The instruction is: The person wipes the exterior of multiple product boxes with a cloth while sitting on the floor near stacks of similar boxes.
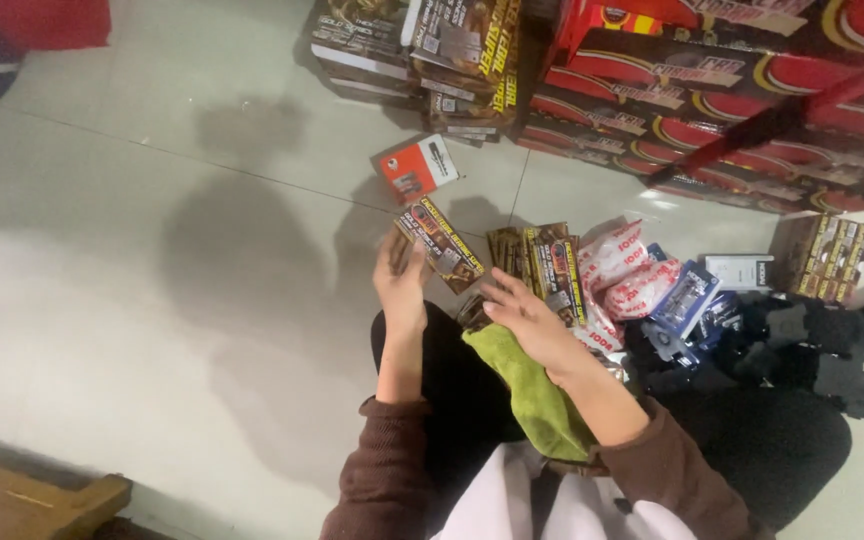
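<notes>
Glossy pale tiled floor, stacked cartons.

Brightness: moderate indoor light, dimmer at the near right.
Light source: overhead, out of view.
Shadows: soft dark shape of the person across the pale floor, far left of the hands; smaller ones beside the small red and white box.
Glare: pale sheen on the floor tiles at left; bright spots on the white and red plastic bags.
Blur: slight softness throughout; print on the stacked cartons smeared.
Edges: mild wide-angle bending at the far corners.
Dark areas: black clothing at right lacking detail.
</notes>
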